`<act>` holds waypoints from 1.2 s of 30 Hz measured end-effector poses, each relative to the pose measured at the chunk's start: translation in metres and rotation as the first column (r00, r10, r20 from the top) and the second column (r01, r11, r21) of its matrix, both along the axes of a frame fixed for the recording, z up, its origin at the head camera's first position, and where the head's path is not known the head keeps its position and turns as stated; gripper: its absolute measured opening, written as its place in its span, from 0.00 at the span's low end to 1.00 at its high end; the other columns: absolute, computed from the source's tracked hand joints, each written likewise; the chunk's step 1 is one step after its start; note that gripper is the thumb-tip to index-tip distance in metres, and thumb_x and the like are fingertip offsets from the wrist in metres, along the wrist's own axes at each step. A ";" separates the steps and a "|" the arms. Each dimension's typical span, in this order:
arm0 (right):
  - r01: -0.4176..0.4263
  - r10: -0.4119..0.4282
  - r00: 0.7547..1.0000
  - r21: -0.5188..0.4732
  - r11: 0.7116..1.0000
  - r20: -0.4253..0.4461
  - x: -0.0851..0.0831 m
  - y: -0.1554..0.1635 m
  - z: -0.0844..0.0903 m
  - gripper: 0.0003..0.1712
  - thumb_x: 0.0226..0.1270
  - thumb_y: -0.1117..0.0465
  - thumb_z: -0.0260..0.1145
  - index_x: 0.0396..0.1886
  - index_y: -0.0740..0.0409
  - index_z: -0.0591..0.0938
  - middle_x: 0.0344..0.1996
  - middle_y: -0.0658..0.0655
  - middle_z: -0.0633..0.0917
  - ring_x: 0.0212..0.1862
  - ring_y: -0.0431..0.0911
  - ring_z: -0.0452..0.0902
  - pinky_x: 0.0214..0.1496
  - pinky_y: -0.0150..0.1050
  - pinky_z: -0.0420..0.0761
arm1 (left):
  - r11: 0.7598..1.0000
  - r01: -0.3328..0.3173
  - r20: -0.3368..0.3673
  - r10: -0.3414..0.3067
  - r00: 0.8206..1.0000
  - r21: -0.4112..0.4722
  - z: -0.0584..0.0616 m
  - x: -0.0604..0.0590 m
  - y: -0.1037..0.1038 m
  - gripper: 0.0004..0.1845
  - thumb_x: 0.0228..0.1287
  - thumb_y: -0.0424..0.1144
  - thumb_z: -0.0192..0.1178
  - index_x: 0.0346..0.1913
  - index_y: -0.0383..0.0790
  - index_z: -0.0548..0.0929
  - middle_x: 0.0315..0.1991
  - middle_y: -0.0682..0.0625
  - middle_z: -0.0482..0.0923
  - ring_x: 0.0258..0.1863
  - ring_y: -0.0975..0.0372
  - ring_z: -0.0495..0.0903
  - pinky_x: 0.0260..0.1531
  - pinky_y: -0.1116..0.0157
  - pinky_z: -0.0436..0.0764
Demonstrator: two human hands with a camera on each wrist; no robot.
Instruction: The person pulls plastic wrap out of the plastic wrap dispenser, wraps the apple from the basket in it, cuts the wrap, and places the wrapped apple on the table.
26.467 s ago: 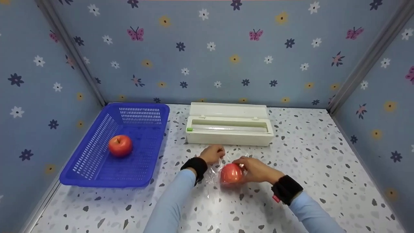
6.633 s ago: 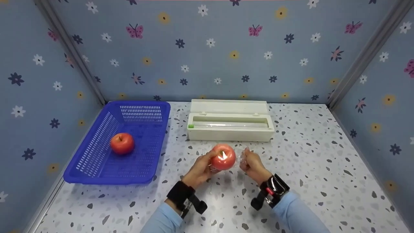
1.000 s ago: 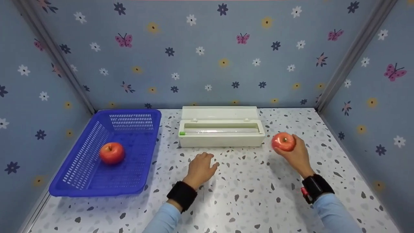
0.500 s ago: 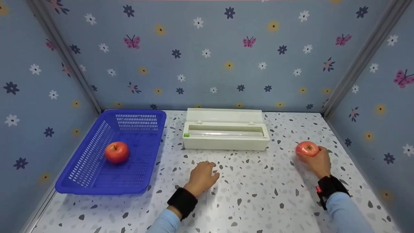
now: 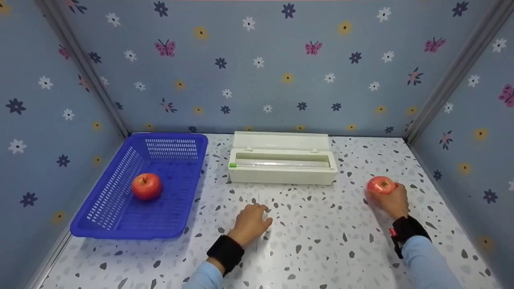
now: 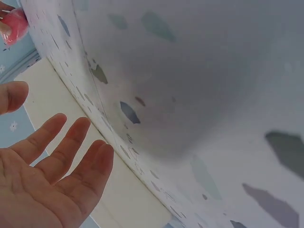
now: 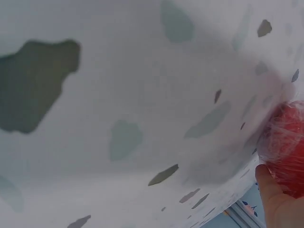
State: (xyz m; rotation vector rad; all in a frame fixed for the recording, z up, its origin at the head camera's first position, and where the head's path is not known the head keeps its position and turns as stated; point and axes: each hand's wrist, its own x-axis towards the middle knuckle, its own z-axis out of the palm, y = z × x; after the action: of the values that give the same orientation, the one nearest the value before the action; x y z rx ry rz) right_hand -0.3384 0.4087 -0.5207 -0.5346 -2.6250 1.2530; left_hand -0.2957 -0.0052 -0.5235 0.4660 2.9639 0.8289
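right hand (image 5: pixel 391 199) grasping wrapped apple (image 5: pixel 380 185), far right on tabletop (image 5: pixel 321 241) | left hand (image 5: pixel 251 221) released, flat mid-tabletop | film probably slick, firm fruit; grip round sides

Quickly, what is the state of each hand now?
Left hand: open, holding nothing.
Right hand: closed around the wrapped apple.

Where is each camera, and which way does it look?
Head: worn on the head, looking forward and down at the speckled table; both hands and sleeves show.
Left wrist: under the wrist, facing the table; the open left hand shows.
Right wrist: close to the table; the right hand holds the film-wrapped red apple.
Shared: the head and right wrist views both show that apple.
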 end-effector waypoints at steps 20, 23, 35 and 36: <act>0.027 -0.026 1.000 0.040 0.999 -0.010 0.002 -0.005 0.009 0.56 0.53 0.53 0.68 0.68 0.73 0.43 0.63 0.76 0.56 0.66 0.65 0.49 0.67 0.58 0.54 | 1.000 0.007 0.020 -0.007 1.000 -0.005 -0.001 0.003 -0.004 0.17 0.58 0.44 0.57 0.48 0.39 0.80 0.42 0.45 0.79 0.44 0.48 0.77 0.39 0.53 0.78; 0.047 -0.040 0.996 0.095 0.994 -0.075 0.001 -0.011 0.019 0.53 0.55 0.55 0.67 0.69 0.69 0.45 0.65 0.75 0.53 0.68 0.64 0.45 0.67 0.58 0.52 | 1.000 0.002 0.019 -0.002 1.000 -0.003 0.000 0.002 -0.006 0.17 0.59 0.44 0.57 0.48 0.39 0.80 0.42 0.45 0.79 0.44 0.49 0.77 0.39 0.53 0.78; -0.094 0.198 0.909 0.283 0.955 -0.367 -0.004 -0.055 0.045 0.32 0.55 0.61 0.68 0.57 0.69 0.69 0.60 0.69 0.64 0.63 0.61 0.58 0.61 0.56 0.63 | 1.000 -0.009 -0.030 0.008 1.000 -0.023 0.025 -0.011 -0.020 0.19 0.60 0.44 0.57 0.51 0.37 0.78 0.44 0.43 0.78 0.44 0.50 0.78 0.39 0.55 0.78; -0.113 0.225 0.900 0.298 0.948 -0.372 -0.005 -0.059 0.047 0.30 0.56 0.62 0.68 0.57 0.69 0.69 0.59 0.69 0.65 0.62 0.61 0.60 0.59 0.56 0.64 | 1.000 -0.011 -0.035 0.011 0.999 -0.027 0.029 -0.014 -0.021 0.20 0.60 0.44 0.57 0.51 0.37 0.78 0.45 0.43 0.78 0.44 0.50 0.77 0.39 0.55 0.78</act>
State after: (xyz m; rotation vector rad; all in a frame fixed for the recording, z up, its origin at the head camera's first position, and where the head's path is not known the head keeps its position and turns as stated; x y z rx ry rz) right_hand -0.3435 0.3499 -0.4738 0.0078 -2.4608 0.9006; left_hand -0.3094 -0.0262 -0.4947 0.4681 3.0081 0.7886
